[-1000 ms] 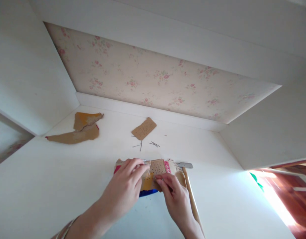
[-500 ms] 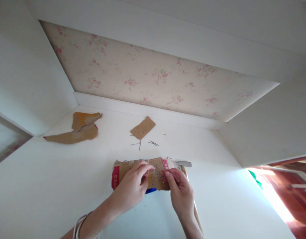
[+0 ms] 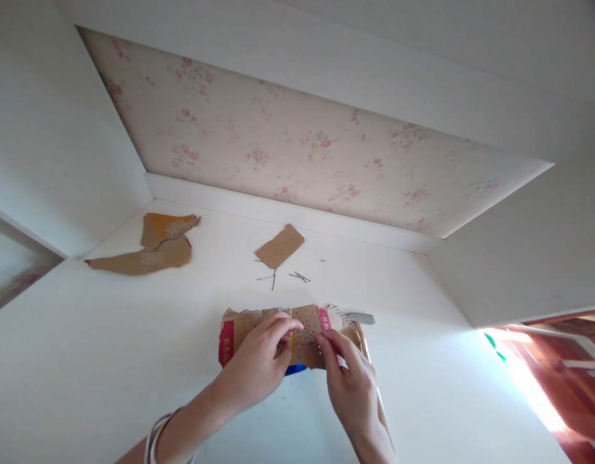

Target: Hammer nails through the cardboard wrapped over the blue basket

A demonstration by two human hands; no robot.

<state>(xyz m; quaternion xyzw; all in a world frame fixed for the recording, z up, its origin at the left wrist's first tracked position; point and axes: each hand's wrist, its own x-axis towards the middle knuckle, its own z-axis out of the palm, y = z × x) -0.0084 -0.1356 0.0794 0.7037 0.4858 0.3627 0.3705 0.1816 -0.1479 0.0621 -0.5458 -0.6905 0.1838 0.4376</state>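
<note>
A torn piece of brown cardboard (image 3: 304, 325) pricked with many small holes lies over other cardboard with red printed strips. My left hand (image 3: 261, 348) rests on its left part, fingers curled and thumb tucked in, gripping it. Over the right part, my right hand (image 3: 348, 374) pinches thumb and forefinger together at the holes. A thin dark bit, looking like a nail, shows at those fingertips; most of it is hidden. Something blue (image 3: 296, 369) peeks out under the cardboard's near edge.
Beyond the hands lie a second perforated cardboard piece (image 3: 280, 246) and several loose nails (image 3: 300, 277). Torn cardboard scraps (image 3: 152, 258) are at the far left. A grey flat tool end (image 3: 361, 318) sticks out at right. White panels and a floral wall (image 3: 316, 142) enclose the table.
My right hand's fingertips have shifted slightly lower and closed more tightly over the holes. The left hand stays in place on the cardboard. The view has tilted slightly.
</note>
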